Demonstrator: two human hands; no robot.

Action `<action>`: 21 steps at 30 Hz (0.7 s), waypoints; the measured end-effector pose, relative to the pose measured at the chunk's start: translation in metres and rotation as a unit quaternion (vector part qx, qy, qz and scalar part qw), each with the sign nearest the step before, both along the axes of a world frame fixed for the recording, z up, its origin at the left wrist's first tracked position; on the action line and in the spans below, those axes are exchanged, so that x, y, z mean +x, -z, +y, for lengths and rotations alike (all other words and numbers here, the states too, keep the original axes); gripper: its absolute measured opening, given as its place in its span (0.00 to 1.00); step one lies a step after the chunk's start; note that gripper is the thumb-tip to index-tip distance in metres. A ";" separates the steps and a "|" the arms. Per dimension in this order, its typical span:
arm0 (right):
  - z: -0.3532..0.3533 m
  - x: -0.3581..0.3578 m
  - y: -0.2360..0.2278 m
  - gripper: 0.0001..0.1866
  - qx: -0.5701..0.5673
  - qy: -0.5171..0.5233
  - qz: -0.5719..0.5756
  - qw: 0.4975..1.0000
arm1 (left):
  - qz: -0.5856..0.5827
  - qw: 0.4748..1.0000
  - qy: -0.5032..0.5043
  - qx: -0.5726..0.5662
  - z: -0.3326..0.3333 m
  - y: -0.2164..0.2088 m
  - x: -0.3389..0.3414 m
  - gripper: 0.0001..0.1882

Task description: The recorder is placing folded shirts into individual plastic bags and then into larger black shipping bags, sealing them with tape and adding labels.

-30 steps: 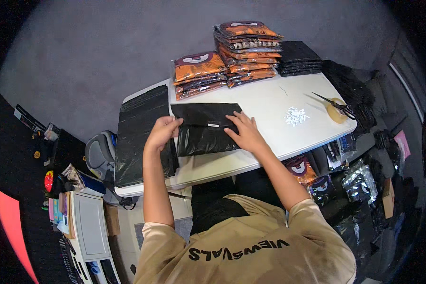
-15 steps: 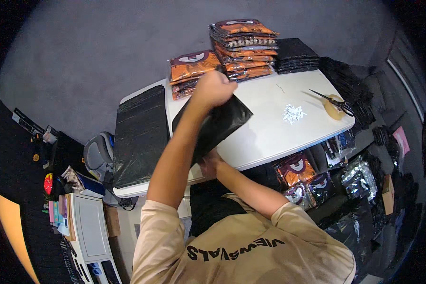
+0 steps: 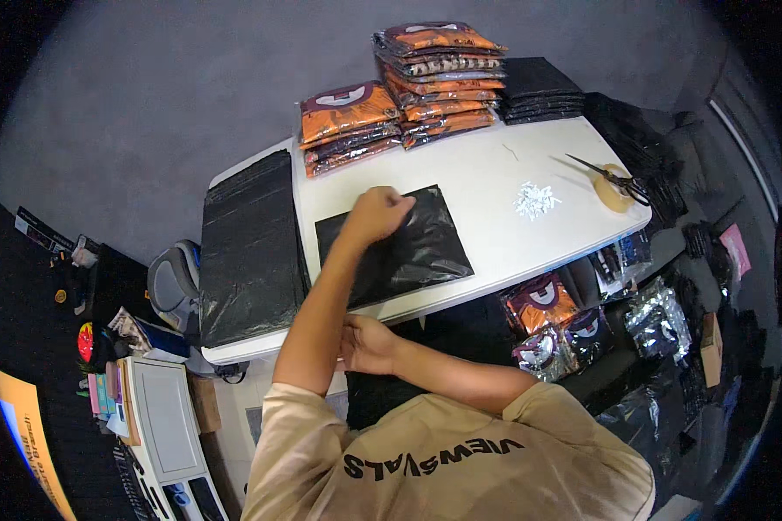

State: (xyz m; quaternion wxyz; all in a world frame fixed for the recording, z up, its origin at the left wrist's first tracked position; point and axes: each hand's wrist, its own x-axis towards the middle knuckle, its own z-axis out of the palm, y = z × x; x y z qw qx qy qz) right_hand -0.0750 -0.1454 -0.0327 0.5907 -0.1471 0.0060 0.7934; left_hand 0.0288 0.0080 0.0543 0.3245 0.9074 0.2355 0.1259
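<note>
A flat black plastic package (image 3: pixel 426 243) lies on the white table, close to its near edge. My left hand (image 3: pixel 378 214) is over the package's upper part with its fingers curled closed. What it grips, if anything, is hidden under the fingers. Below the package, at the table's near edge, is my right hand (image 3: pixel 371 344), bent inward under the left forearm. That forearm covers most of its fingers. Left of the package is a tall stack of larger flat black plastic bags (image 3: pixel 248 252).
On the table's far side stand two stacks of clear-wrapped orange garments (image 3: pixel 347 113) and a black package stack (image 3: pixel 540 91). Small white pieces (image 3: pixel 537 200), scissors (image 3: pixel 613 176) and a tape roll (image 3: pixel 611 195) lie right. More packets (image 3: pixel 543 308) sit below the near edge.
The black package, tilted up with my left hand at its top edge, now lies flat on the table. My left hand moved down and nearer; my right hand drew back toward me.
</note>
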 end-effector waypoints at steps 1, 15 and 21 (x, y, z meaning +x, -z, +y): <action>-0.005 0.002 -0.006 0.26 0.017 -0.073 -0.083 0.994 | -0.023 1.000 -0.017 -0.001 0.009 0.000 -0.019 0.23; -0.014 0.158 -0.027 0.37 0.063 0.052 -0.977 0.195 | 0.079 0.970 0.002 0.229 -0.022 0.047 -0.136 0.42; -0.044 0.194 -0.032 0.36 -0.081 -0.022 -0.976 0.202 | 0.148 0.967 -0.010 0.206 -0.017 0.032 -0.146 0.44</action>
